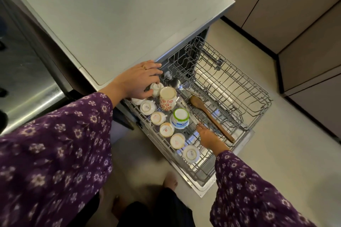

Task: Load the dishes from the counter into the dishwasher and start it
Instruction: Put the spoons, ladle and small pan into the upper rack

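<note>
— Fingers [151,72] of the left hand [137,79]: what are they doing?
— They are curled round a small white cup [157,88], bottom up, at the upper-left end of the pulled-out rack [258,97] in the centre of the frame.
— And the right hand [209,137]?
— It is lower, right of centre, reaching into the rack. Its fingertips [199,125] meet a metal utensil [190,114] just beside a green-rimmed tub [180,118]. Whether they pinch it, I cannot tell.
— What else is in the rack?
— A row of upturned cups [166,129] runs down its left edge. A red-flowered mug [167,98] stands upside down, touching the held cup. A wooden spatula [212,118] lies diagonally to the right of the tub, and a steel ladle [175,83] lies above it.
— And the dishwasher?
— Its door [201,188] hangs open under the rack, and its grey top [110,14] fills the upper left of the frame.
</note>
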A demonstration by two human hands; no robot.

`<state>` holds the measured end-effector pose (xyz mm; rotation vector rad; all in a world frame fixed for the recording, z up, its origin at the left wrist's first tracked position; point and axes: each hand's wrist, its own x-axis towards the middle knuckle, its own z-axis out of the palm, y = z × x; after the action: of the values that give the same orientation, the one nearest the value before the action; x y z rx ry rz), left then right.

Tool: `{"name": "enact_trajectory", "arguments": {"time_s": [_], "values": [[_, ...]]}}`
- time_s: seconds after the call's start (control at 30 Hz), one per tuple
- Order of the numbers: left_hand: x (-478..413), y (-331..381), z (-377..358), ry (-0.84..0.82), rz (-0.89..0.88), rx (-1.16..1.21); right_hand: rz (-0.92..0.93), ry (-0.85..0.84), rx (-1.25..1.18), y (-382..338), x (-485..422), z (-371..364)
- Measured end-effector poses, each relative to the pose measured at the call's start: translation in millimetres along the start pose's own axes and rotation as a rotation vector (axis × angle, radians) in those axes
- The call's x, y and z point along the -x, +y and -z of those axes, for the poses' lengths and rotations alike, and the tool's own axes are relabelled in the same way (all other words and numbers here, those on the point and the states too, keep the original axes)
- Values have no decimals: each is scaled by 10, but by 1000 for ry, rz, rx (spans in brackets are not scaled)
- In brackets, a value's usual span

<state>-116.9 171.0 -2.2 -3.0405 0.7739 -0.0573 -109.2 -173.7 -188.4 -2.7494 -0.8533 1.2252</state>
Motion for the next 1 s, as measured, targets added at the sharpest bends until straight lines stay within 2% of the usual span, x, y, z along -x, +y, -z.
{"name": "enact_trajectory", "arguments": {"time_s": [0.17, 0.3, 0.47, 0.73, 0.8, 1.0], "values": [[56, 49, 98, -35, 26, 37, -49, 201, -237, -472, 298, 290], [242, 194, 272, 71, 161, 104, 72, 435, -330, -1048, 579, 610], [889, 231, 690, 253, 309, 182, 327, 727, -438, -2101, 1014, 1008], [2776, -94, 1389, 375, 693, 196, 661, 744, -433, -3928, 1337, 1435], [3342, -101, 1475, 399, 788, 176, 698, 739, -410, -4335, 1350, 1488], [5060, 85, 1546, 324, 1122, 188, 741, 657, -304, -5603, 1325, 1539]]}}
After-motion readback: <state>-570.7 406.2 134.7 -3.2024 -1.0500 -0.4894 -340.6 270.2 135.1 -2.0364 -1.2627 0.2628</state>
